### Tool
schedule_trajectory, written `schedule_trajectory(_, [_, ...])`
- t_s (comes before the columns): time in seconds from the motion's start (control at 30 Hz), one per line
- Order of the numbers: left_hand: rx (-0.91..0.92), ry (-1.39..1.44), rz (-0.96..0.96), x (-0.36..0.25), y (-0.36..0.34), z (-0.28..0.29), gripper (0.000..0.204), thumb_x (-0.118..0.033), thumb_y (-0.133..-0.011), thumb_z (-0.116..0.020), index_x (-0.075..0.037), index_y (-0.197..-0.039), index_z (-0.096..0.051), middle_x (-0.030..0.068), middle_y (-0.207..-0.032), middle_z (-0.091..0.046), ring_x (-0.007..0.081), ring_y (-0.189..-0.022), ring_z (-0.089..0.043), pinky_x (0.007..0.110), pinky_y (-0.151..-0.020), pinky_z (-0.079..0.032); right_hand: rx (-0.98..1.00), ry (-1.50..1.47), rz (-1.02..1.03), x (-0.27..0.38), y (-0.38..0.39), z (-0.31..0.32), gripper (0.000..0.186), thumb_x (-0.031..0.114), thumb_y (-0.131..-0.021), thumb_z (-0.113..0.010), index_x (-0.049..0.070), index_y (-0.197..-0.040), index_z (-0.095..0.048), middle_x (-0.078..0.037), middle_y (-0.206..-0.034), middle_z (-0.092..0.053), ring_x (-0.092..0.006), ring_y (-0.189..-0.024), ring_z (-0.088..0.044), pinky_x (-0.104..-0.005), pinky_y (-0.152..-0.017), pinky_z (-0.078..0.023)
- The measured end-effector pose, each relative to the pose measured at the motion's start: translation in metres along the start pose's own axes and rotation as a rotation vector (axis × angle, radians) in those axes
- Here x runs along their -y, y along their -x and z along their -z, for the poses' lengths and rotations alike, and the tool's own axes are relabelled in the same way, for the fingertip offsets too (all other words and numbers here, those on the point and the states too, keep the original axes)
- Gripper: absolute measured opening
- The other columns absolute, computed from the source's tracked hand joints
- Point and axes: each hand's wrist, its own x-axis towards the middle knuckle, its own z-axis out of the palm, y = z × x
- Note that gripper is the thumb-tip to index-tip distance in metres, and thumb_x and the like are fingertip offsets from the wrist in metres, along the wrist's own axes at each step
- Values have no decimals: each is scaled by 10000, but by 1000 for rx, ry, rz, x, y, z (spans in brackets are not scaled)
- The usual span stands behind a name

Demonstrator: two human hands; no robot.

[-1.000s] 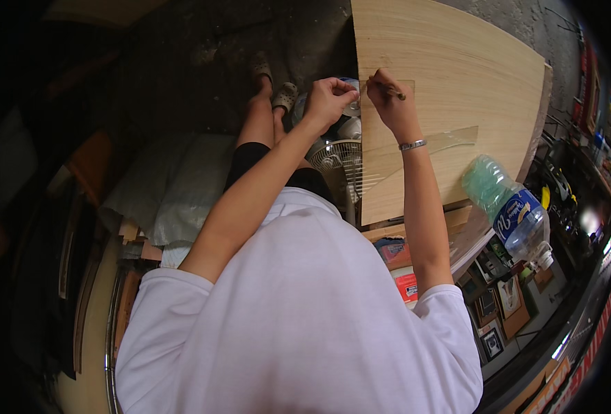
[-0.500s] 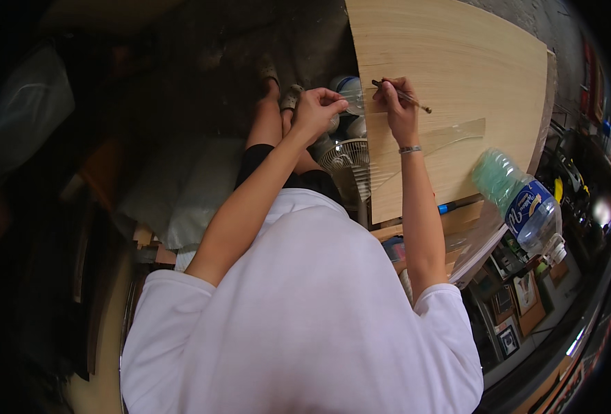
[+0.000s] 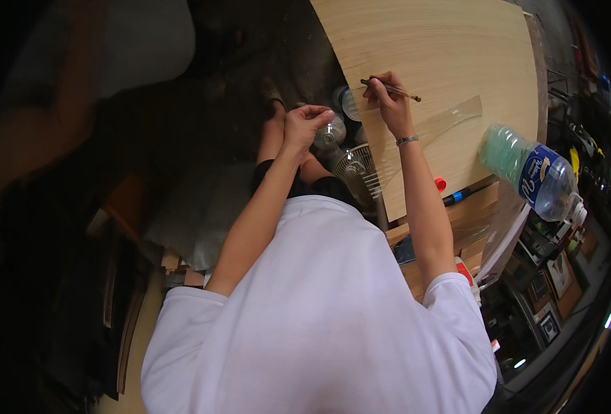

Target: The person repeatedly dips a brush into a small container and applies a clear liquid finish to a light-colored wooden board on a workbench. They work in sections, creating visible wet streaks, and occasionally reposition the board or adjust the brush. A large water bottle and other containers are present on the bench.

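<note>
My right hand (image 3: 386, 100) is closed around a slim glass cutter (image 3: 407, 94), a pen-like tool with a dark head at its left and a small round knob at its right. It is above the left part of a pale plywood board (image 3: 443, 48). A curved strip of clear glass (image 3: 465, 112) lies on the board beside my right wrist. To the left of the board edge, my left hand (image 3: 305, 124) is raised with thumb and forefinger pinched together. What sits in that pinch, if anything, is too small to make out.
A large clear plastic bottle (image 3: 550, 181) with a blue label lies at the board's right edge. Nearer me are a red cap (image 3: 441, 184) and a black-and-blue marker (image 3: 457, 197). A fan cage (image 3: 361, 165) stands below the board's left edge. Another person's blurred arm (image 3: 78, 76) is at far left.
The view has shifted slightly. My left hand has moved a little lower and toward me; my right hand keeps hold of the glass cutter. Another person's arm has come in at the far left.
</note>
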Motion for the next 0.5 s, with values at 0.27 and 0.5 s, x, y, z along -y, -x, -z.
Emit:
schedule_trajectory(0.27, [-177,-112,-146,-5,-19,-49,185,-49,-769,-784,48,-897,-692,80,-817,-701,111,-709,-637,221,-648,-507,-50,233,74,15,13,8,127,116,-944,-600,-3,-908,-580,-44,-757,-659,-76,-634,-600,-234,-546,-473])
schedule_trajectory(0.5, [-252,-249,-130,11,-17,-64,269,-82,-746,-812,51,-943,-685,83,-830,-695,126,-708,-633,231,-640,-507,34,498,189,17,14,4,123,102,-907,-630,2,-895,-559,-126,-766,-661,-239,-649,-639,-325,-585,-484])
